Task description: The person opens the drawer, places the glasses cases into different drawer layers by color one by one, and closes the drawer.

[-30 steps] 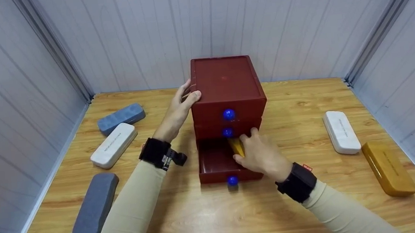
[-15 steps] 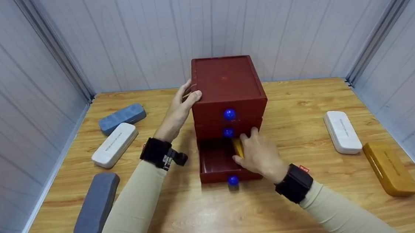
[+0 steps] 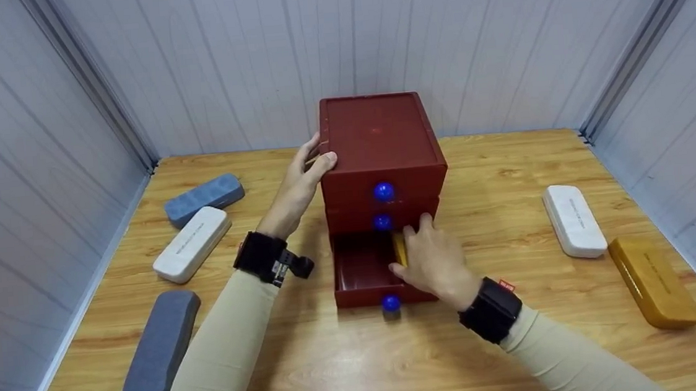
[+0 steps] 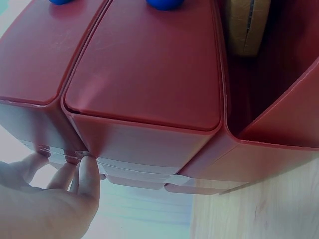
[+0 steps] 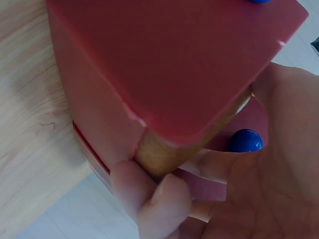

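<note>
Holds the yellow case (image 3: 400,249) in the right hand (image 3: 437,260) — grip narrow around its near end — inside the pulled-out bottom drawer (image 3: 360,272). Shows less yellow than a second ago, having swung straighter and nearer the drawer's right side. Probably means better alignment within the drawer. Rests the left hand (image 3: 295,191), placed as before, against the left side of the red cabinet (image 3: 374,132), thumb over the top edge, fingers fairly straight — likely to steady.

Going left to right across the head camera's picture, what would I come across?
Dark grey-blue case, left hand, red drawer unit, right-side white case, mustard-yellow case.
</note>
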`<action>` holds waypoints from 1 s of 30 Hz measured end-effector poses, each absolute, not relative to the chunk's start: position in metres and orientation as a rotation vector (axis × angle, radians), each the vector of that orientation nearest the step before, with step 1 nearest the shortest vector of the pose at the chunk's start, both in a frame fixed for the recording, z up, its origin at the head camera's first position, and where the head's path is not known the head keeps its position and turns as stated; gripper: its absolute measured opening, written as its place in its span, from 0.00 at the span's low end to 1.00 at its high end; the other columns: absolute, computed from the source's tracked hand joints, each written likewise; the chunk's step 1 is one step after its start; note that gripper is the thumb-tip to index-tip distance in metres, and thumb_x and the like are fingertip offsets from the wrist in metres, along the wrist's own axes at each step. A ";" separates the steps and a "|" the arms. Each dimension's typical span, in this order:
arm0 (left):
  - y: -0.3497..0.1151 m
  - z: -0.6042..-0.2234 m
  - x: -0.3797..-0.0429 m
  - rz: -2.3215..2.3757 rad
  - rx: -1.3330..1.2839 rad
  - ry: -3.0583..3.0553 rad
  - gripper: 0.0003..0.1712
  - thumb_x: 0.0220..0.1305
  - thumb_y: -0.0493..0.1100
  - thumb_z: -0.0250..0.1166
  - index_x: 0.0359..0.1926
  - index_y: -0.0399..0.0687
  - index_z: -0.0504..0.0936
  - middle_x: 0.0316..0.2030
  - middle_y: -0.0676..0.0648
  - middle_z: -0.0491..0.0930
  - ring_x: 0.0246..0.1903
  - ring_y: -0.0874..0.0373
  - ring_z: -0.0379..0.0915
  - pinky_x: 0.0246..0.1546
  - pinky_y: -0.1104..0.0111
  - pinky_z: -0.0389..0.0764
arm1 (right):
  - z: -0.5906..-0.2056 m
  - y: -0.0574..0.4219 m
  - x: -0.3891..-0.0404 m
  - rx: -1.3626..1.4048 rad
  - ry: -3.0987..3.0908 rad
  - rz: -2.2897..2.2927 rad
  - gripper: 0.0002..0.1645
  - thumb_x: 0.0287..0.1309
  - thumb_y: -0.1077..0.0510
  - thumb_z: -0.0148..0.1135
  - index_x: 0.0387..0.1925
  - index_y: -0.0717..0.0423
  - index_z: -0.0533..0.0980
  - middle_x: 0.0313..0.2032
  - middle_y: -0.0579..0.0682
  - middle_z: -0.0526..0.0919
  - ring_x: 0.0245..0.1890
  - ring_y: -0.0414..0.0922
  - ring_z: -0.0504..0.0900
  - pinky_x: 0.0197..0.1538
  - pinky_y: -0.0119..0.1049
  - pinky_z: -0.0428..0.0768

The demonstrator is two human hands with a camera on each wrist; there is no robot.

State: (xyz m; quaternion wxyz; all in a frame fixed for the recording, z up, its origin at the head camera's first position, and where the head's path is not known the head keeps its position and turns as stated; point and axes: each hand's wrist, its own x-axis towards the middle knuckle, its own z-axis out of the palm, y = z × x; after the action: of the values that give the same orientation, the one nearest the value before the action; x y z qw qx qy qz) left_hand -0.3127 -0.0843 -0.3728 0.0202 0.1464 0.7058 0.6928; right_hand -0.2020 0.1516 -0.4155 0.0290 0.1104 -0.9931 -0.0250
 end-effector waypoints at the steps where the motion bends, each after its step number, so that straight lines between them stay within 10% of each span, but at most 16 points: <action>1: -0.084 -0.373 -0.313 2.149 0.455 2.188 0.44 0.77 0.53 0.62 0.85 0.50 0.54 0.79 0.42 0.60 0.76 0.50 0.58 0.77 0.57 0.62 | -0.416 0.152 -0.202 0.343 -3.060 -0.087 0.48 0.60 0.29 0.71 0.60 0.67 0.79 0.60 0.71 0.76 0.36 0.61 0.88 0.32 0.48 0.89; 16: -0.084 -0.373 -0.313 2.161 0.460 2.173 0.44 0.77 0.52 0.61 0.85 0.49 0.54 0.79 0.42 0.61 0.75 0.50 0.59 0.77 0.57 0.62 | -0.419 0.160 -0.204 0.390 -3.067 -0.076 0.41 0.58 0.33 0.76 0.50 0.68 0.83 0.67 0.74 0.71 0.29 0.58 0.87 0.28 0.45 0.87; 30: -0.084 -0.372 -0.313 2.168 0.456 2.163 0.44 0.77 0.53 0.62 0.85 0.49 0.54 0.77 0.42 0.63 0.74 0.50 0.61 0.77 0.58 0.63 | -0.406 0.188 -0.199 0.598 -3.005 0.356 0.26 0.66 0.45 0.73 0.51 0.64 0.84 0.49 0.64 0.81 0.41 0.59 0.86 0.44 0.55 0.87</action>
State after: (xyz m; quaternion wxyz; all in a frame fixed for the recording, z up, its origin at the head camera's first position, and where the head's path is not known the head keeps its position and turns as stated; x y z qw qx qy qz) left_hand -0.3132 -0.0836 -0.3725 0.0225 0.1474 0.6984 0.7000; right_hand -0.1995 0.1879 -0.4058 0.0287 0.1939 -0.9738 0.1155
